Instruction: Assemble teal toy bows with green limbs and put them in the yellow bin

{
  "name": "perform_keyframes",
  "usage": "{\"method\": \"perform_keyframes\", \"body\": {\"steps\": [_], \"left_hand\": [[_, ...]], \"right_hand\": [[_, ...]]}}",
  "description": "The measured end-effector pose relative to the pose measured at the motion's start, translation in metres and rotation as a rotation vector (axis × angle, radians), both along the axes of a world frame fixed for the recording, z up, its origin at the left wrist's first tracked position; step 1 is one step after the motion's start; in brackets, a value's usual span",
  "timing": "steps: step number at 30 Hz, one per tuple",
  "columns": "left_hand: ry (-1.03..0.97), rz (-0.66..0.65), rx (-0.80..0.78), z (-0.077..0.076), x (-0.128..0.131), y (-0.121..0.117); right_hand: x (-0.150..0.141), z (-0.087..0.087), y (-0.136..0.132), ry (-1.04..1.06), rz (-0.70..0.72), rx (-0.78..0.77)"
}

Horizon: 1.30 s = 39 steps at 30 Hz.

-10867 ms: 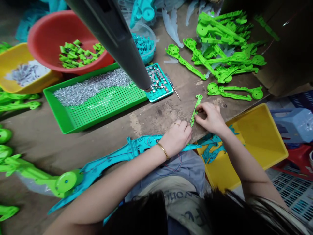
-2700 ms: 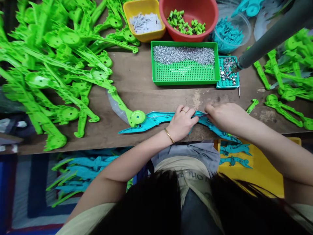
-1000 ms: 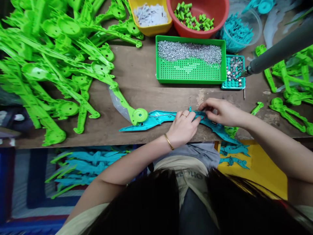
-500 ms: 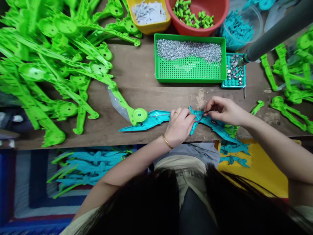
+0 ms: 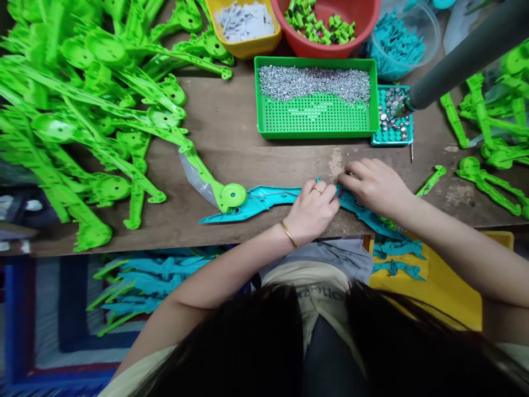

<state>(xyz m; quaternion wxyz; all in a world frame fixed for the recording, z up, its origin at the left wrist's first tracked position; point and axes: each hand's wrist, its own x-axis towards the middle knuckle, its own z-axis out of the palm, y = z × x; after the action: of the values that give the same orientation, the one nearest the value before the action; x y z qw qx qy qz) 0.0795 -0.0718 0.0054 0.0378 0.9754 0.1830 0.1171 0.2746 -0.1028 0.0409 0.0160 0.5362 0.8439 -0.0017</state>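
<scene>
A long blue plastic shell half lies along the table's front edge, with a thin wire running inside it. At its left end sits a green plastic arm with a round hub. My left hand, fingers curled, presses on the middle of the shell and hides the crosspiece there. Just to its right, my right hand has its fingertips pinched at the dark red wire above the shell; the fingers partly cover the grip. The shell's right half runs on beneath my right hand.
Green plastic parts are heaped at the left, more at the right. A green tray of screws, a small blue tray, and a red bowl stand behind. A grey pole-shaped tool hangs at right.
My right hand has moved slightly left and down, closer to my left hand, its back turned more upward. My left hand has shifted a little right along the shell.
</scene>
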Motion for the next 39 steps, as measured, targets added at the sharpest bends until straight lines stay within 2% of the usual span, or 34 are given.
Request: {"method": "perform_keyframes", "body": {"steps": [3,7,10,13,19,21,24,27,31,33,35,39], "left_hand": [[0.071,-0.005,-0.053,0.006,-0.003,-0.005],[0.133,0.027,-0.144,0.010,-0.008,-0.011],[0.158,0.049,-0.166,0.008,-0.012,-0.013],[0.176,0.062,-0.178,0.006,-0.013,-0.013],[0.203,0.072,-0.227,0.007,-0.012,-0.012],[0.205,0.073,-0.243,0.007,-0.012,-0.012],[0.198,0.075,-0.255,0.006,-0.013,-0.012],[0.186,0.080,-0.255,0.005,-0.013,-0.013],[0.151,0.090,-0.243,0.003,-0.013,-0.014],[0.131,0.092,-0.241,0.002,-0.013,-0.014],[0.119,0.090,-0.242,0.001,-0.013,-0.015],[0.126,0.067,-0.247,-0.003,-0.013,-0.014]], "right_hand": [[-0.002,-0.007,0.000,0.231,-0.070,-0.033],[-0.005,-0.007,0.002,0.630,-0.078,-0.161],[-0.005,-0.002,0.007,0.749,-0.102,-0.256],[-0.005,0.004,0.009,0.681,-0.061,-0.254],[-0.007,0.017,0.007,0.101,0.011,-0.209],[-0.007,0.020,0.008,-0.019,0.067,-0.145],[-0.007,0.016,0.008,-0.095,0.137,-0.021],[-0.010,0.004,0.003,0.004,0.097,0.026],[-0.017,-0.015,-0.008,0.415,-0.123,-0.036],[-0.019,-0.020,-0.012,0.554,-0.210,-0.068],[-0.019,-0.023,-0.013,0.573,-0.234,-0.056],[-0.013,-0.027,-0.015,0.536,-0.195,-0.022]]}}
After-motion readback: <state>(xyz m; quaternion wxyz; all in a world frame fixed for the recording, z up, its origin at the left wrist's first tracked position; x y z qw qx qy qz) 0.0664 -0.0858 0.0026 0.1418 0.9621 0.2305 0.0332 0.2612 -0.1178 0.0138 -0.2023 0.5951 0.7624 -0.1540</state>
